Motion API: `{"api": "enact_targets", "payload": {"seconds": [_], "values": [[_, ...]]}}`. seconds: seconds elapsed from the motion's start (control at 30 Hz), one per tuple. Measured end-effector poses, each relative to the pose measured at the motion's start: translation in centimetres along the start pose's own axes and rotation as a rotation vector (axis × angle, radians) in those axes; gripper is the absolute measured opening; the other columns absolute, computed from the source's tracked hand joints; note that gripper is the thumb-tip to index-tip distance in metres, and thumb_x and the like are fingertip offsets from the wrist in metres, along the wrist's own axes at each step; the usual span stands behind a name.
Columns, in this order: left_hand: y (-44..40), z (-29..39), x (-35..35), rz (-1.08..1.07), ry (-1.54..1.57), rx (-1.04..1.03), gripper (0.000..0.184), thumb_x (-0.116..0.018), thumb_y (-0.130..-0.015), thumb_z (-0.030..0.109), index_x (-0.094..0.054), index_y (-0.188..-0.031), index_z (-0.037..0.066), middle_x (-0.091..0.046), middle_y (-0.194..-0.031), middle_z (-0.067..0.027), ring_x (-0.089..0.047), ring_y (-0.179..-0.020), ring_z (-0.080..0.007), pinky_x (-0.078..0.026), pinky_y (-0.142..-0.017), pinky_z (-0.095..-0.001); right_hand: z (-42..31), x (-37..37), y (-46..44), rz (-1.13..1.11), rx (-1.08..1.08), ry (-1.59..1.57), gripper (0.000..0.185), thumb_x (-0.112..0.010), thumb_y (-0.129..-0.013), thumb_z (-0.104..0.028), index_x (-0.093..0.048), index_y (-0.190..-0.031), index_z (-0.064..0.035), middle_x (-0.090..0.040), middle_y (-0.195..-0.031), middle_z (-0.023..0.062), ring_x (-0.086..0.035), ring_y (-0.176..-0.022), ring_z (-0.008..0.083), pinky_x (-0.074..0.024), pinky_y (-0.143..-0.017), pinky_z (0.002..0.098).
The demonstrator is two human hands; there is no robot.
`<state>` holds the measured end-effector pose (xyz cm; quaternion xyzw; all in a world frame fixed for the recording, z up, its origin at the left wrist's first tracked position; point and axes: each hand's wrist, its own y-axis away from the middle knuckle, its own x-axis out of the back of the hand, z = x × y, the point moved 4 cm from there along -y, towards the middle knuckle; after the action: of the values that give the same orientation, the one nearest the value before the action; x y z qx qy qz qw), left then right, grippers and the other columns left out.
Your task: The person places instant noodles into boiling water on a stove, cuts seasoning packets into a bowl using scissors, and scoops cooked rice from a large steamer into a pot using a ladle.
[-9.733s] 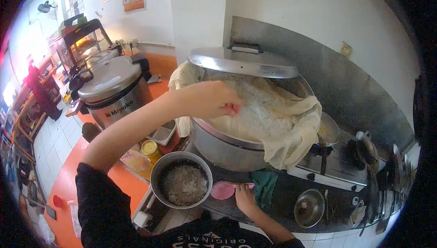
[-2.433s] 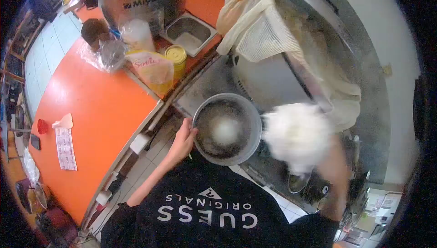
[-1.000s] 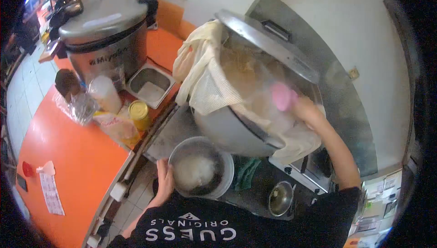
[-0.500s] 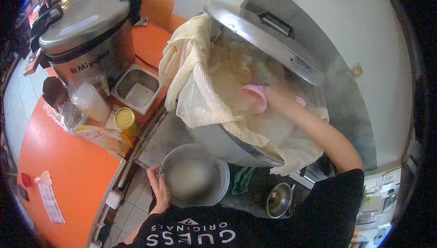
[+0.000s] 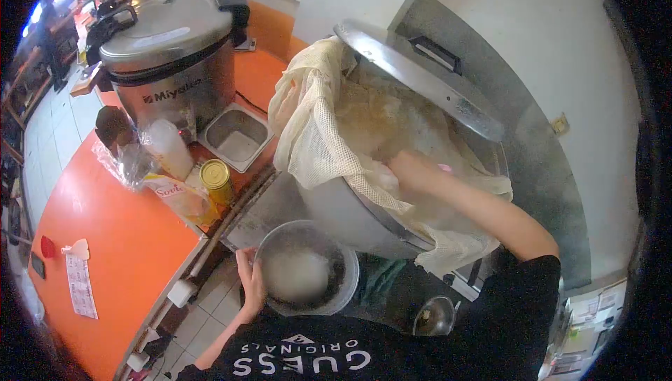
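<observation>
At the lower centre, a clear plastic bowl [image 5: 344, 290] holds a whitish mass. My left hand [image 5: 252, 279] grips its left rim with bent fingers. My right hand [image 5: 404, 170] reaches down inside a large metal pot [image 5: 343, 216], closed around a pink scoop [image 5: 445, 168] that is mostly hidden by the hand and wrist. Steam blurs the pot's contents. A cream mesh cloth [image 5: 329, 150] lines the pot and hangs over its rim. The metal lid [image 5: 420, 76] leans tilted at the pot's far side.
A large rice cooker [image 5: 175, 76] stands on the orange counter [image 5: 133, 241] at left. Near it are a metal tray [image 5: 238, 139], a gold-lidded can [image 5: 215, 178] and plastic bags [image 5: 175, 195]. A small metal bowl [image 5: 435, 314] and a dark green cloth [image 5: 381, 279] lie by my body.
My right hand has gone deeper into the pot, and the pink scoop now shows far less. The view has shifted slightly. My left hand still holds the bowl.
</observation>
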<state>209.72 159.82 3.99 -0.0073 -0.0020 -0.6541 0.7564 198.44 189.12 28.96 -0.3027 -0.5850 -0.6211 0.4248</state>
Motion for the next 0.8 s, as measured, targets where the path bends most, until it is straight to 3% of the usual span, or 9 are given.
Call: {"api": "enact_targets", "payload": {"seconds": [0.07,0.17,0.27,0.37,0.43,0.6,0.63,0.77,0.8], "values": [[0.3,0.2,0.0,0.003,0.006,0.007,0.02,-0.044,-0.082,0.003,-0.049,-0.1,-0.002,-0.047,-0.093,-0.0106,-0.047,-0.091,-0.0208,-0.036,-0.085,-0.0302,0.2,-0.1,0.1,-0.074,0.124,0.0,0.034,-0.066,-0.07,-0.014,-0.06,-0.102,-0.0032,-0.061,-0.094,0.0209,-0.059,-0.092,0.0359,-0.0474,-0.077,0.0408],[0.1,-1.0,0.0,0.019,0.046,-0.04,0.019,-0.044,-0.083,0.004,-0.049,-0.1,-0.002,-0.048,-0.093,-0.0104,-0.047,-0.09,-0.0207,-0.037,-0.083,-0.0293,-0.5,1.6,2.4,-0.085,0.126,-0.049,0.048,-0.068,-0.066,-0.008,-0.054,-0.112,-0.0041,-0.059,-0.103,0.0194,-0.056,-0.102,0.0338,-0.0457,-0.083,0.0404],[0.1,0.3,0.0,0.001,-0.024,-0.002,0.018,-0.046,-0.084,0.006,-0.05,-0.1,-0.001,-0.049,-0.094,-0.0105,-0.048,-0.088,-0.02,-0.038,-0.082,-0.0292,4.0,-3.5,-1.8,-0.153,0.168,-0.008,0.05,-0.067,-0.071,-0.011,-0.05,-0.118,-0.0047,-0.055,-0.115,0.0184,-0.053,-0.108,0.032,-0.0423,-0.092,0.0401],[-0.1,1.3,0.0,-0.031,-0.045,-0.01,0.018,-0.048,-0.09,0.014,-0.05,-0.101,0.0,-0.051,-0.093,-0.0102,-0.049,-0.087,-0.0186,-0.039,-0.081,-0.0294,6.8,-6.2,-2.3,-0.162,0.339,-0.248,0.044,-0.064,-0.078,-0.013,-0.05,-0.118,-0.0018,-0.054,-0.119,0.019,-0.052,-0.109,0.0321,-0.0387,-0.098,0.0383],[-0.3,1.2,0.2,-0.074,-0.061,-0.003,0.02,-0.048,-0.092,0.017,-0.05,-0.101,0.0,-0.053,-0.092,-0.011,-0.05,-0.086,-0.0191,-0.04,-0.08,-0.0299,8.2,-6.5,-0.4,-0.019,0.389,-0.435,0.041,-0.063,-0.079,-0.016,-0.054,-0.117,-0.0034,-0.057,-0.116,0.0167,-0.055,-0.105,0.0275,-0.042,-0.092,0.0378],[-1.3,2.7,1.1,-0.292,-0.337,0.001,0.023,-0.048,-0.092,0.018,-0.049,-0.105,-0.001,-0.057,-0.091,-0.0159,-0.055,-0.083,-0.0243,-0.043,-0.077,-0.0335,12.0,-4.6,6.5,-0.06,0.022,-0.378,0.049,-0.064,-0.076,-0.018,-0.052,-0.121,-0.0023,-0.056,-0.121,0.0165,-0.054,-0.108,0.0252,-0.0414,-0.093,0.0354],[-1.3,2.7,1.3,-0.33,-0.328,-0.005,0.022,-0.047,-0.093,0.018,-0.047,-0.103,-0.001,-0.057,-0.093,-0.0198,-0.056,-0.084,-0.0319,-0.044,-0.076,-0.0375,11.4,-3.1,8.5,-0.08,-0.079,-0.345,0.05,-0.065,-0.075,-0.018,-0.052,-0.12,-0.0016,-0.056,-0.12,0.0172,-0.054,-0.108,0.0258,-0.0414,-0.092,0.0355],[-1.8,2.7,1.4,-0.395,-0.424,-0.07,0.018,-0.045,-0.092,0.016,-0.042,-0.094,-0.002,-0.053,-0.092,-0.0265,-0.053,-0.09,-0.0449,-0.043,-0.075,-0.0443,12.3,-1.7,10.5,-0.128,-0.105,-0.196,0.053,-0.067,-0.071,-0.016,-0.052,-0.119,-0.0009,-0.056,-0.12,0.0193,-0.053,-0.11,0.0275,-0.041,-0.093,0.0355],[-1.8,2.5,1.4,-0.415,-0.426,-0.06,0.017,-0.045,-0.092,0.016,-0.041,-0.094,-0.001,-0.053,-0.092,-0.0269,-0.052,-0.091,-0.0453,-0.042,-0.075,-0.0448,11.8,-1.1,11.3,-0.065,-0.108,-0.284,0.051,-0.066,-0.07,-0.013,-0.053,-0.118,-0.0002,-0.058,-0.115,0.0182,-0.055,-0.103,0.0257,-0.0432,-0.087,0.0352]]}}
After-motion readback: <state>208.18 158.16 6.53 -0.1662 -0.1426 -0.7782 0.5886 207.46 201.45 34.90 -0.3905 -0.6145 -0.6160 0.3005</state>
